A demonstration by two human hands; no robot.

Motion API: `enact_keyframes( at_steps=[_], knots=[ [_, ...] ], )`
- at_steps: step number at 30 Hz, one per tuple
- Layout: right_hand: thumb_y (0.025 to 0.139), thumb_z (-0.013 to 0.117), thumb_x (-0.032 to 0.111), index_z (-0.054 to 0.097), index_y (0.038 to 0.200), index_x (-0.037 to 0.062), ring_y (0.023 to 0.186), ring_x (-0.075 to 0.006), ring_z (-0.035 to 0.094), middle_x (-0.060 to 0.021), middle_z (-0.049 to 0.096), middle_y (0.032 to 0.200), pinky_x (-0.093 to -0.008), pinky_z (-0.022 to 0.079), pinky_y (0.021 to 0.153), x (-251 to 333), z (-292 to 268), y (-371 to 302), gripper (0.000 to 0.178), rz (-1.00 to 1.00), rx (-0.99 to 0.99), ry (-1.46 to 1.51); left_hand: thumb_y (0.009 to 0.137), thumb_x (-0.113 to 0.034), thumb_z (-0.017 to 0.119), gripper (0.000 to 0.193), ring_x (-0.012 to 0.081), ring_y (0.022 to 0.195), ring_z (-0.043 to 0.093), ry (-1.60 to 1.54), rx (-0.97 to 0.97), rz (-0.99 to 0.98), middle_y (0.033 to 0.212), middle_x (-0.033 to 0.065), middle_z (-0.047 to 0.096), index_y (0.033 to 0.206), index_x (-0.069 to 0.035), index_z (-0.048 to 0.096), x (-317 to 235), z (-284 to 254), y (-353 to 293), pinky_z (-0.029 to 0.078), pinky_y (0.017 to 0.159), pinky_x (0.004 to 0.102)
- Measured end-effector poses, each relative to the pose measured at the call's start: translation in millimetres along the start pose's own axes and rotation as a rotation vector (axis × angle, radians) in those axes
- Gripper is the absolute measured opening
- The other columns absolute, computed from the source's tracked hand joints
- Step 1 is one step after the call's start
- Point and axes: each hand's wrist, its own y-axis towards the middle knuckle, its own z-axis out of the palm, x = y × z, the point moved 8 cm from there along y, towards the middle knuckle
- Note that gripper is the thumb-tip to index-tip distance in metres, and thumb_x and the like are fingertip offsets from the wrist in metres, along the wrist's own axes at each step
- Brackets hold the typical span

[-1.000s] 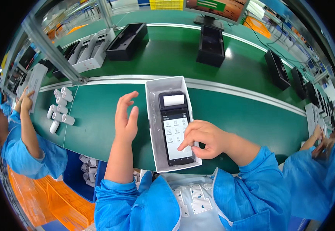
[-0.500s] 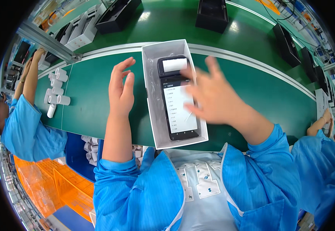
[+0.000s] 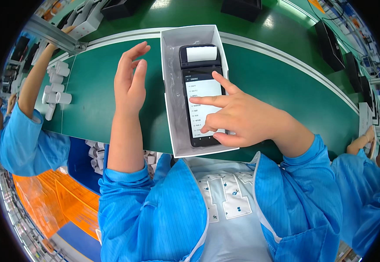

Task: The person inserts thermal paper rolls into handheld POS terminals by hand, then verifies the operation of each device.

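1. R hand [image 3: 242, 114]: fingers spread, thumb apart, nothing held. Index fingertip is over L side of screen [image 3: 197, 113]; can't tell if it's touching.
2. Handheld POS terminal [image 3: 201, 89]: under R grip's fingers, mostly to their L; face up in open white box [image 3: 172, 122] on green desk [image 3: 94, 105].
3. Terminal's long axis runs near-to-far, far end a touch L; R index lies approx. across it.
4. R hand is nearer. L hand [image 3: 130, 81]: L of box, apart from it, thumb & fingers loosely parted, nothing held. Terminal's to that grip's R, box wall btwn.
5. Paper roll [image 3: 201, 53]: terminal's far end, beyond R grip.
6. White cylinders [image 3: 63, 98]: on desk, well L of L grip; blue bin [image 3: 77, 157] nearer the body.
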Motion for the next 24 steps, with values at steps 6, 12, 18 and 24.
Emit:
enact_keyframes(
  at_steps=[6,12,18,24],
  knots=[
    [0.075,0.061,0.011,0.069,0.088,0.0131,0.125,-0.0244,0.055,-0.0211,0.061,0.126,-0.0680,0.013,0.113,-1,3,3,0.015,0.015,0.012,0.014,0.094,-0.013,0.051,0.035,0.0215,0.119,0.055,-0.007,0.005,0.001,0.123,0.0120,0.061,0.126,-0.001,0.057,0,-1,0,0.042,0.096,0.0341],
    [0.075,0.061,0.010,0.066,0.086,0.0109,0.124,-0.0245,0.056,-0.0192,0.064,0.117,-0.0667,0.016,0.114,0,2,4,0.012,0.023,0.010,-0.017,0.094,-0.012,0.051,0.035,0.0215,0.118,0.055,0.001,0.023,0.001,0.122,0.0118,0.061,0.127,-0.002,0.057,2,-1,-1,0.042,0.096,0.0340],
    [0.075,0.060,0.009,0.062,0.087,0.0095,0.125,-0.0251,0.055,-0.0107,0.069,0.103,-0.0654,0.019,0.114,-2,-2,4,0.012,0.027,-0.020,0.000,0.094,-0.012,0.052,0.034,0.0218,0.118,0.056,0.017,0.029,-0.015,0.122,0.0119,0.061,0.126,-0.001,0.058,2,3,3,0.043,0.096,0.0346],
    [0.073,0.059,0.006,0.059,0.105,0.0102,0.134,-0.0277,0.047,-0.0039,0.069,0.104,-0.0655,0.018,0.114,2,1,3,0.032,0.072,-0.022,0.082,0.093,-0.010,0.053,0.035,0.0217,0.118,0.056,-0.042,0.004,-0.070,0.123,0.0113,0.061,0.127,-0.002,0.057,8,-2,-7,0.044,0.096,0.0329]
  ],
)
